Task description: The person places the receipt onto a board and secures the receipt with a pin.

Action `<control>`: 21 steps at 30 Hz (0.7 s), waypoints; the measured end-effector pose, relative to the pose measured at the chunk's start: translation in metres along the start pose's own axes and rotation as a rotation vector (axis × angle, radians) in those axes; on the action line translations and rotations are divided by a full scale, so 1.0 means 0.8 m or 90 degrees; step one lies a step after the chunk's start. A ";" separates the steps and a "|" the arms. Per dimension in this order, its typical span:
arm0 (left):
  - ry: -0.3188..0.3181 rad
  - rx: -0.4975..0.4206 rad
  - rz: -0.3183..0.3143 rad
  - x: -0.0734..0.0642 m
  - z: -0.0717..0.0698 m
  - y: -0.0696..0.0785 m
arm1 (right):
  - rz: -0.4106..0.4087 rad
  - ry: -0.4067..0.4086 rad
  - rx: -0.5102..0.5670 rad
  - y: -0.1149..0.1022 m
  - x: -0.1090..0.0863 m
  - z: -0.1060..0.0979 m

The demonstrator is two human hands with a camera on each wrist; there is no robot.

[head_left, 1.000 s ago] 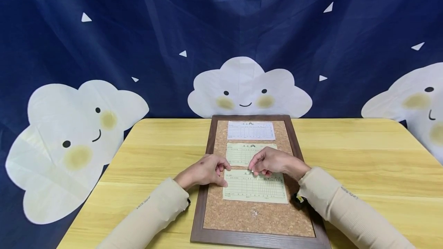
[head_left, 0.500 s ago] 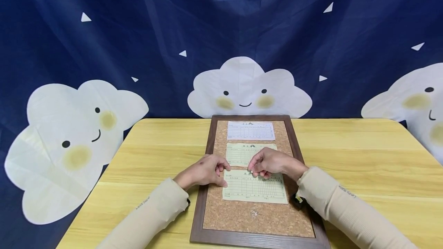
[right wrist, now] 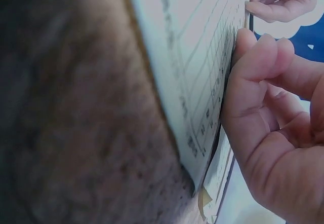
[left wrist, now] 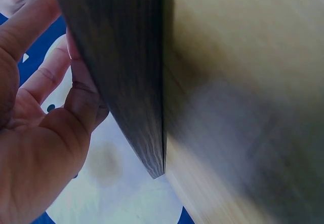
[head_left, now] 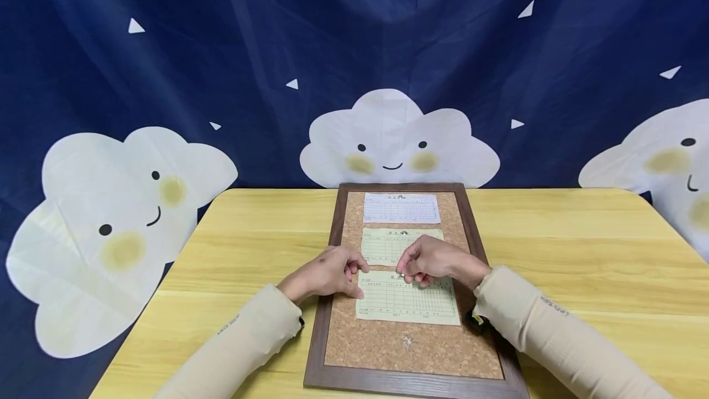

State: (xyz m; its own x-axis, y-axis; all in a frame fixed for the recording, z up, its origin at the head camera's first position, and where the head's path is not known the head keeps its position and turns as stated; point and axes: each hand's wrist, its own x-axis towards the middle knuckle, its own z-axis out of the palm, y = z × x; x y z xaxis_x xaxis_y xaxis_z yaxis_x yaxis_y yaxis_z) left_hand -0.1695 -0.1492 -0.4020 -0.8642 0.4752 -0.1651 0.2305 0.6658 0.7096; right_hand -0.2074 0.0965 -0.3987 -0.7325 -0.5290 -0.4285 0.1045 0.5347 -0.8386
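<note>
A sheet of pale yellow form paper (head_left: 407,306) lies lowest of three on the framed corkboard (head_left: 360,350). My left hand (head_left: 328,273) rests at its left side, thumb and forefinger spread, with the thumb on the paper's left edge. At the top middle of that sheet, the thumb and forefinger of my right hand (head_left: 437,258) pinch a small shiny thumbtack (head_left: 402,275), mostly hidden by the fingertips. In the right wrist view the fingers (right wrist: 258,57) are bent down close against the paper. The left wrist view has the left thumb beside the dark wooden frame (left wrist: 121,57).
Higher on the board are another yellow form (head_left: 379,248) and a white form (head_left: 388,211), each with a shiny tack at the top middle. A little cluster of shiny bits (head_left: 407,340) lies on the lower cork. The board lies on a wooden table (head_left: 581,251) before a blue curtain (head_left: 354,17).
</note>
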 end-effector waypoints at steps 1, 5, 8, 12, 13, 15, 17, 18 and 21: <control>0.000 0.002 0.001 0.000 0.000 0.000 | -0.002 -0.002 0.001 -0.001 0.000 0.000; 0.001 0.007 0.002 0.000 -0.001 0.000 | -0.005 -0.007 0.006 -0.002 0.000 0.000; 0.001 0.007 0.002 0.000 0.000 0.000 | -0.004 -0.008 0.007 -0.002 -0.001 0.000; 0.003 0.012 0.008 0.001 0.000 0.001 | 0.000 -0.005 0.012 -0.003 -0.002 0.001; 0.004 0.014 0.010 0.001 0.000 0.001 | 0.001 -0.004 0.012 -0.003 -0.002 0.001; 0.005 0.017 0.011 0.002 0.000 0.001 | 0.002 -0.002 0.013 -0.003 -0.002 0.001; 0.005 0.019 0.012 0.002 0.000 0.001 | 0.002 -0.002 0.013 -0.002 -0.003 0.001; 0.005 0.020 0.013 0.002 0.001 0.001 | 0.003 -0.001 0.015 -0.002 -0.003 0.001; 0.005 0.019 0.013 0.001 0.001 0.001 | 0.003 0.001 0.021 0.000 -0.003 0.000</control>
State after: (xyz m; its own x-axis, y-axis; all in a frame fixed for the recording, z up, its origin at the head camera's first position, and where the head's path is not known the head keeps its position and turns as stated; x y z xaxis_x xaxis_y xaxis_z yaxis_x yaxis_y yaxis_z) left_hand -0.1698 -0.1479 -0.4018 -0.8628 0.4841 -0.1459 0.2610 0.6736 0.6915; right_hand -0.2057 0.0978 -0.3980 -0.7332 -0.5248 -0.4324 0.1307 0.5153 -0.8470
